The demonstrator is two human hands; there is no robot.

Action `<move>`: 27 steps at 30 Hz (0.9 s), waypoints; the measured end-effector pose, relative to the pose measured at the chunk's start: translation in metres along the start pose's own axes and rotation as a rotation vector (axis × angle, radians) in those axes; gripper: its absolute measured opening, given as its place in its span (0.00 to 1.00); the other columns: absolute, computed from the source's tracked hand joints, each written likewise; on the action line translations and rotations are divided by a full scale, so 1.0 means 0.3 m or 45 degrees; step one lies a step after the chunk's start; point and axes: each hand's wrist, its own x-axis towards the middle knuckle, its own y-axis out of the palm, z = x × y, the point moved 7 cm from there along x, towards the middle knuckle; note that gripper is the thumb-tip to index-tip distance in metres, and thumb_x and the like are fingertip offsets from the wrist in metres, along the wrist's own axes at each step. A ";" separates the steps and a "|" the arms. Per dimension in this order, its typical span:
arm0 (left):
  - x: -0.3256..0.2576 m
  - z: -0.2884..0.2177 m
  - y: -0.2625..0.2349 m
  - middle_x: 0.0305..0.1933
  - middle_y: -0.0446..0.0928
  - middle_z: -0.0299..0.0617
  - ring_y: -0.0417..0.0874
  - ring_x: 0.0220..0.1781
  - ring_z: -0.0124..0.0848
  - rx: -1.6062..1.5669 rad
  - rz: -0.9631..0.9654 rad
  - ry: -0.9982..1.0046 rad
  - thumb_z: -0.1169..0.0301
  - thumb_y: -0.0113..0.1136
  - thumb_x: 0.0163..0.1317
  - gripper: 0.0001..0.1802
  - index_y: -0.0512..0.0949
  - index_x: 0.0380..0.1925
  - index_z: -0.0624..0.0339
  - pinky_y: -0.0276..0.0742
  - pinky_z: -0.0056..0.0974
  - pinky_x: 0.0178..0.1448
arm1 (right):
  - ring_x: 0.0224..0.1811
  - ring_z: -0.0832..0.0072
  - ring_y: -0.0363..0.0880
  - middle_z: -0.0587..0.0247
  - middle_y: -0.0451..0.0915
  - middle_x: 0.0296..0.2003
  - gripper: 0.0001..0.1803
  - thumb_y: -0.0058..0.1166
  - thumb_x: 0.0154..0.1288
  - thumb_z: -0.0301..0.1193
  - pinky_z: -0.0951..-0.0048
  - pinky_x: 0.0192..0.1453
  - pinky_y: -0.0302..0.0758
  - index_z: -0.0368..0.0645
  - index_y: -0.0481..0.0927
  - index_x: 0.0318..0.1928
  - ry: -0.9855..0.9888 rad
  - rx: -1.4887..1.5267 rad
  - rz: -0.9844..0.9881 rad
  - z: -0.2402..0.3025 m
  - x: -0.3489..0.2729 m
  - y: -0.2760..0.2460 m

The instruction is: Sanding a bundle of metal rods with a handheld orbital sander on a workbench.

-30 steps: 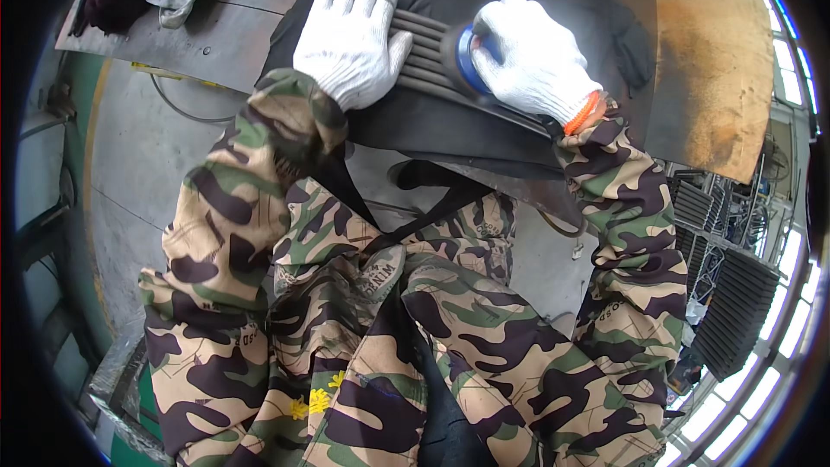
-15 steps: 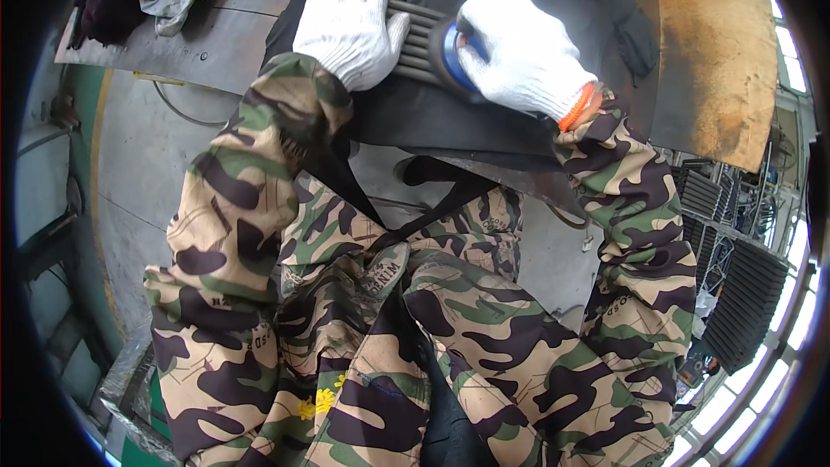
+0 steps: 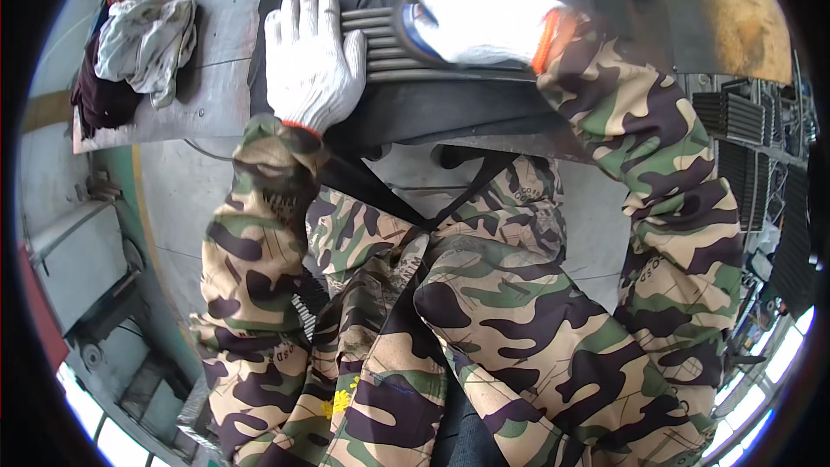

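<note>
Several grey metal rods (image 3: pixel 380 45) lie side by side on a black cloth (image 3: pixel 389 108) over the bench. My left hand (image 3: pixel 316 65), in a white knitted glove, rests flat at their left end, its fingers stretched out. My right hand (image 3: pixel 475 9), gloved too, is closed around a round blue pad with a dark rim (image 3: pixel 418 30), held over the rods. The glove hides most of the pad, so its exact kind and its contact with the rods cannot be made out.
Crumpled rags (image 3: pixel 147 43) lie on the metal bench top (image 3: pixel 220 78) at the left. A rust-stained yellowish sheet (image 3: pixel 726 13) is at the far right. Racks of dark bars (image 3: pixel 731 117) stand beyond the bench on the right, and a grey machine (image 3: pixel 82 246) on the left.
The view has shifted. My right hand has moved the pad farther away across the rods, uncovering more of the nearest rod. My left hand stays flat at their left end.
</note>
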 end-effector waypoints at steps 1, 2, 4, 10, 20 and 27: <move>-0.006 0.002 -0.004 0.75 0.75 0.64 0.70 0.78 0.62 0.025 -0.039 0.011 0.56 0.57 0.77 0.32 0.75 0.72 0.69 0.59 0.61 0.83 | 0.47 0.51 0.86 0.47 0.83 0.44 0.15 0.59 0.71 0.37 0.49 0.48 0.86 0.41 0.84 0.50 -0.036 0.041 -0.042 -0.016 -0.006 -0.030; -0.004 0.000 -0.010 0.73 0.76 0.64 0.72 0.76 0.61 0.046 -0.082 0.022 0.56 0.57 0.77 0.31 0.76 0.70 0.70 0.62 0.60 0.82 | 0.41 0.48 0.84 0.44 0.81 0.39 0.14 0.58 0.70 0.38 0.47 0.43 0.84 0.39 0.83 0.44 -0.072 0.076 -0.083 -0.031 -0.022 -0.052; 0.049 0.017 -0.001 0.70 0.77 0.63 0.74 0.72 0.60 0.036 -0.098 0.049 0.57 0.57 0.76 0.30 0.77 0.68 0.70 0.65 0.59 0.78 | 0.41 0.48 0.84 0.44 0.81 0.38 0.13 0.58 0.70 0.37 0.47 0.42 0.83 0.39 0.82 0.43 -0.071 0.092 -0.133 -0.055 -0.064 -0.072; 0.090 0.023 -0.021 0.59 0.79 0.58 0.77 0.58 0.56 -0.003 -0.210 0.140 0.60 0.59 0.74 0.25 0.79 0.59 0.70 0.71 0.56 0.64 | 0.43 0.46 0.84 0.43 0.81 0.39 0.13 0.57 0.70 0.37 0.46 0.42 0.83 0.39 0.83 0.43 0.107 0.070 0.006 -0.141 -0.150 -0.071; 0.143 0.071 0.027 0.63 0.81 0.60 0.79 0.62 0.57 0.109 -0.138 0.106 0.58 0.58 0.76 0.25 0.80 0.62 0.68 0.74 0.59 0.67 | 0.40 0.45 0.84 0.43 0.81 0.38 0.12 0.58 0.70 0.36 0.47 0.43 0.82 0.39 0.82 0.42 0.081 0.070 -0.048 -0.188 -0.193 -0.084; 0.140 0.041 0.022 0.59 0.82 0.60 0.80 0.58 0.57 0.165 -0.210 0.228 0.59 0.58 0.74 0.25 0.81 0.58 0.70 0.73 0.57 0.64 | 0.39 0.46 0.84 0.43 0.81 0.38 0.13 0.59 0.69 0.37 0.46 0.40 0.82 0.39 0.82 0.42 -0.009 0.085 -0.142 -0.187 -0.240 -0.096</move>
